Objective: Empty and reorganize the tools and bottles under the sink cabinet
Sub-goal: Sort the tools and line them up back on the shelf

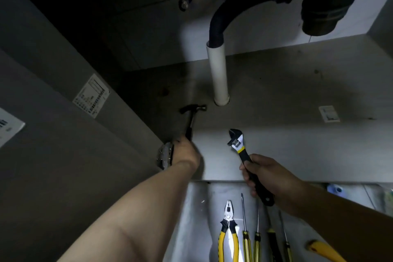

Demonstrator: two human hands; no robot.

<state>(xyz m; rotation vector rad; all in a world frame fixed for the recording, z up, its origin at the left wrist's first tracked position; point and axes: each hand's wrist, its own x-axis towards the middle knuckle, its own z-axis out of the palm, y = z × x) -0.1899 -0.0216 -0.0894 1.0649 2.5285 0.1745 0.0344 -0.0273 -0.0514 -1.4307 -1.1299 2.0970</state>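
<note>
My left hand [185,152] grips the handle of the black steel claw hammer [192,112], its head beside the white plastic drainpipe [219,74]. My right hand [270,176] holds the black-and-yellow adjustable wrench [238,144] above the cabinet's front edge. Assessment: emptying stage. Next, lay both beside the yellow-handled pliers [228,225] outside.
</note>
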